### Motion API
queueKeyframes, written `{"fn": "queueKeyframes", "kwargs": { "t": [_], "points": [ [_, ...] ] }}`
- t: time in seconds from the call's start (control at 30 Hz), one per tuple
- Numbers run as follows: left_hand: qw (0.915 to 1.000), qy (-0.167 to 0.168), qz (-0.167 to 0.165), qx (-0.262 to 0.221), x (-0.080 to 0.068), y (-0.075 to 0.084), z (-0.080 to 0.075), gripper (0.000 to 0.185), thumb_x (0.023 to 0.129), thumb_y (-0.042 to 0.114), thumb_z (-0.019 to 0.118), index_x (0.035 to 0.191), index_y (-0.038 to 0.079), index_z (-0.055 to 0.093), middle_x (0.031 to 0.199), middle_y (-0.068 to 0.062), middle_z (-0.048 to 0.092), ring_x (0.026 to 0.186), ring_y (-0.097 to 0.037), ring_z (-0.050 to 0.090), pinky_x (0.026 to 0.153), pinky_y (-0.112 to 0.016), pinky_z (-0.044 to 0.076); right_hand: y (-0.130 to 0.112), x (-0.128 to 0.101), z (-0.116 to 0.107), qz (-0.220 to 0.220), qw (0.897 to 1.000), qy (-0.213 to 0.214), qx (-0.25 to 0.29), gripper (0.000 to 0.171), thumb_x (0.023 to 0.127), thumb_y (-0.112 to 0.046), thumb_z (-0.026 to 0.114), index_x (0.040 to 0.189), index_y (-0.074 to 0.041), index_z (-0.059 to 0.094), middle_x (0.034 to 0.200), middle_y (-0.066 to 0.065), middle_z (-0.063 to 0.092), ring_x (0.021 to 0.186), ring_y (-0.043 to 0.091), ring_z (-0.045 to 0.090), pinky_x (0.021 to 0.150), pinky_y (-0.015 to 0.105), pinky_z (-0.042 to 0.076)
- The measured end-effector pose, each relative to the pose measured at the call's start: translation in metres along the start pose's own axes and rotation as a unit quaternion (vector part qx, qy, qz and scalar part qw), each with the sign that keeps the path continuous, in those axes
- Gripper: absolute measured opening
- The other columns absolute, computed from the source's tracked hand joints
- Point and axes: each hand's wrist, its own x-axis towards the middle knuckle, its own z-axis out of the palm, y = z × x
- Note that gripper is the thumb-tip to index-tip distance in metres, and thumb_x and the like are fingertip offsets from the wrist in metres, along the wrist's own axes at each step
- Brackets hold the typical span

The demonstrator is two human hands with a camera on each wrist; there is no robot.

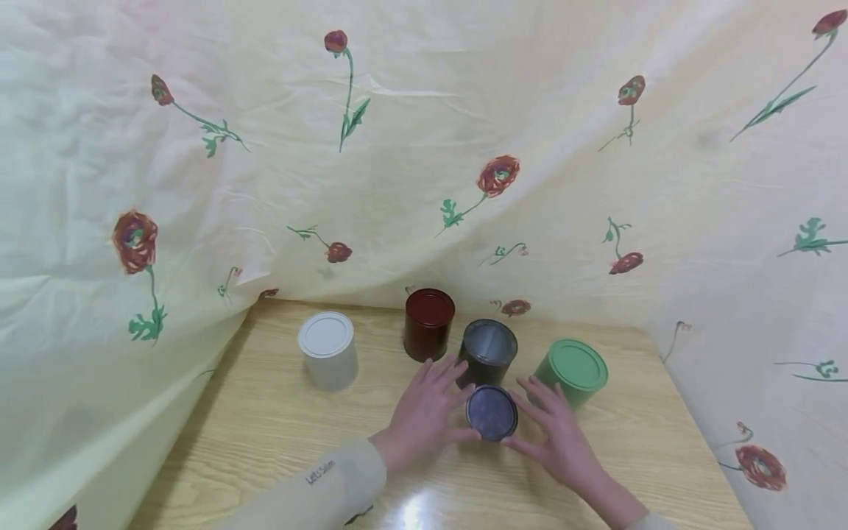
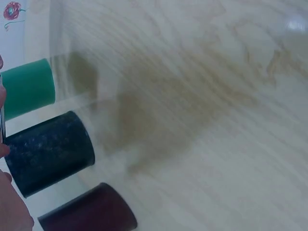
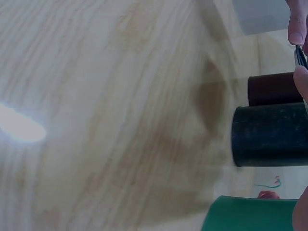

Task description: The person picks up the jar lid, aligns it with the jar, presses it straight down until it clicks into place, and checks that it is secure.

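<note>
A round dark lid [image 1: 492,413] is held by its edge between my two hands, above the table in front of an open black can [image 1: 489,352]. My left hand [image 1: 427,412] grips its left side with thumb and fingertips. On the other side, the thumb and fingers of my right hand [image 1: 555,434] hold the right rim. Both wrist views show the lid [image 3: 301,57] nearly edge-on, at the frame's border. The can's grey inside shows from above. Close beyond my right fingers stands a green can [image 1: 578,366] with its top covered.
A dark red can [image 1: 429,313] with a covered top stands behind the black one, toward the back edge. Farther left is a white can [image 1: 327,342], also covered. Flower-printed cloth [image 1: 411,184] hangs behind and beside the wooden table [image 1: 265,412].
</note>
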Motion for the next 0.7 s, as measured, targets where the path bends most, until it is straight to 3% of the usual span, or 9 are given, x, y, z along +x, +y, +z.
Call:
{"fn": "queueKeyframes", "kwargs": {
  "t": [0.27,0.43,0.7],
  "points": [
    [0.9993,0.03,0.014,0.018,0.014,-0.009,-0.015,0.076,0.088,0.078,0.068,0.144,0.027,0.07,0.165,-0.008,0.049,0.155,-0.03,0.042,0.127,-0.054,0.033,0.003,0.021,-0.009,-0.018,1.0,0.015,-0.002,0.083,0.094,-0.074,0.056,0.134,-0.002,0.073,0.147,0.025,0.061,0.141,0.047,0.051,0.115,0.082,0.027],
    [0.9993,0.03,0.013,0.02,0.02,-0.012,-0.023,0.077,0.086,0.077,0.072,0.146,0.028,0.069,0.166,-0.005,0.047,0.156,-0.029,0.041,0.129,-0.052,0.031,0.004,0.032,-0.015,-0.019,1.0,0.011,-0.005,0.084,0.094,-0.074,0.055,0.134,-0.002,0.073,0.149,0.025,0.059,0.147,0.042,0.047,0.114,0.084,0.026],
    [0.9991,0.034,0.007,0.024,0.034,-0.017,-0.038,0.076,0.086,0.077,0.072,0.145,0.029,0.069,0.166,-0.003,0.048,0.158,-0.027,0.037,0.129,-0.052,0.03,0.01,0.049,-0.024,-0.023,1.0,0.009,0.0,0.084,0.094,-0.073,0.056,0.136,-0.001,0.072,0.15,0.027,0.058,0.144,0.052,0.046,0.116,0.083,0.023]
  ]
}}
